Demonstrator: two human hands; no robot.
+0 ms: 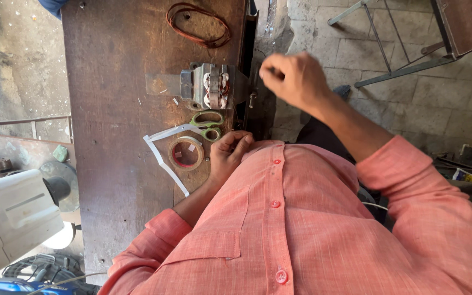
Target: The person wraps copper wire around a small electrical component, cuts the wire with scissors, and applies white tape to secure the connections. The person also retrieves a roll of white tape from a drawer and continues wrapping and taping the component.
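Hands [230, 153] [293, 79] flank bench edge [245, 117] beside scissors [206, 124].

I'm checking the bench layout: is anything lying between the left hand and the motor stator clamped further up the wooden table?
Yes. The green-handled scissors lie on the brown wooden table between the left hand and the grey metal motor stator, just below it. The tape roll sits beside the hand, off that line.

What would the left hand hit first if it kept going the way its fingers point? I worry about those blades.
Probably the scissors: the left hand rests curled right behind their green handles. The tape roll lies beside it, off that line.
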